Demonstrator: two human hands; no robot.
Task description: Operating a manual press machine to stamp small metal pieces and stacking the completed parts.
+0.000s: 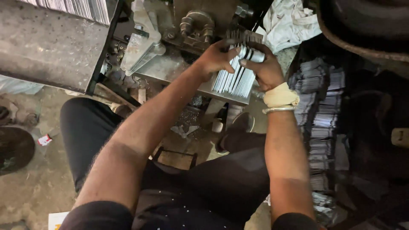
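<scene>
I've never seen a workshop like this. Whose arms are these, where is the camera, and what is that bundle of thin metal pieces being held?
The camera sits on the person's head and looks down, so both arms are their own. The left hand and right hand together grip a fanned stack of thin metal strips over a grey metal machine plate. The right wrist wears a cloth wrap and a metal bangle. To the right, many more strips lie in piles. A white rag lies above, and the person's dark-trousered legs show below.
</scene>
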